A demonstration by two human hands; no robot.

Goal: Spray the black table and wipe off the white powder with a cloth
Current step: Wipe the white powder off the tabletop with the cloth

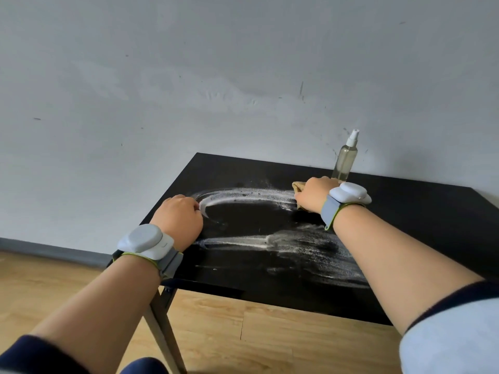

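White powder (pixel 251 197) lies in smeared bands across the black table (pixel 421 211), and we record that the wipe is under way but far from finished. The upper band arcs from just beside the left hand (pixel 179 220) across to the right hand (pixel 313 197), its long axis running side to side; a second, broader streak sits nearer the person, spreading toward the near right edge beneath the right forearm. We find the right hand closed down over a tan cloth (pixel 297 188), palm pressing it to the tabletop at the right end of the upper band — only a corner of the fabric shows past the fingers. The left hand is loosely curled, knuckles up, resting on the table near its left edge and holding nothing that we can see; we judge it to be bracing. The spray bottle (pixel 345 160) stands upright just behind the right hand, close to the wall, untouched. The powder therefore lies to the left of and nearer than the cloth, and the right hand is the one placed to reach it. In our judgement the coming stroke must travel leftward along the band — then return for the lower streak, which looks the heavier.
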